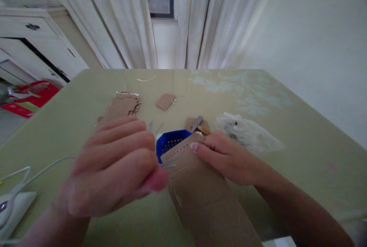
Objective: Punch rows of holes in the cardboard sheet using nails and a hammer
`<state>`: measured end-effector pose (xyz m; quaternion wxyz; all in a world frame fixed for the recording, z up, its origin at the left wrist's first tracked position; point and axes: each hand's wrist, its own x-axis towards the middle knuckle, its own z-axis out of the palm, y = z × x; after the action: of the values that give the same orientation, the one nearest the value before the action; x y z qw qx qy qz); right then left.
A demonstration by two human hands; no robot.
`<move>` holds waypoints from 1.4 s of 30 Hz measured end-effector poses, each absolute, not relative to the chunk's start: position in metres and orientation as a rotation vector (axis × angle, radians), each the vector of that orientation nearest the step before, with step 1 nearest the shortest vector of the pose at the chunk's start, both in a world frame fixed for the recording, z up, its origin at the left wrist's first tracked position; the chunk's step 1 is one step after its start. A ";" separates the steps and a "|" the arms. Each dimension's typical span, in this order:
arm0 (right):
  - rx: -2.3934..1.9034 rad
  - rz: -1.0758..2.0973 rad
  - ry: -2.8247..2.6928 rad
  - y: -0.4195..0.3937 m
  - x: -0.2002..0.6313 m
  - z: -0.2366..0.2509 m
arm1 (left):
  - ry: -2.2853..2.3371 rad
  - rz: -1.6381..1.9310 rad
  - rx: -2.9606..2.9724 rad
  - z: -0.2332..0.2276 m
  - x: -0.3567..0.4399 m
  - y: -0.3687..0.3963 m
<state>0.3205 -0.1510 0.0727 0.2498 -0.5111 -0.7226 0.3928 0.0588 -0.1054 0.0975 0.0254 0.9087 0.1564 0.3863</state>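
Note:
My right hand (229, 157) grips the upper right edge of a long brown cardboard piece (212, 205), thumb on its face. A row of small holes runs along the cardboard's far end. My left hand (114, 166) is raised close to the camera, left of the cardboard, fingers curled tight and thumb pressed against them. Thin pale lines (171, 164) show just past its thumb; whether that hand holds them I cannot tell. Behind the cardboard's far end sits a blue perforated basket (163, 142), partly hidden. A small hammer (197, 123) lies beyond it near a cardboard scrap.
A hole-punched cardboard piece (122, 105) lies at the back left, a small cardboard square (165, 101) at the back centre. On the right is a clear plastic bag (252, 134) with dark bits inside. A white device with a cable (17, 208) lies at the left.

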 end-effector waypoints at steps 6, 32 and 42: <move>-1.402 1.261 -1.430 -0.133 0.331 0.065 | 1.203 0.516 2.669 0.069 0.024 -0.034; -1.801 0.960 -2.031 -0.093 0.332 0.017 | 1.358 -0.059 2.400 -0.044 -0.001 0.038; -1.918 0.679 -1.987 -0.100 0.326 0.018 | 1.379 0.090 2.421 -0.044 -0.001 0.038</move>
<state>0.3264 -0.1005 0.0182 0.1481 -0.6669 -0.6910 0.2361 -0.0006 0.0384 -0.0436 0.1763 0.8549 0.4869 0.0318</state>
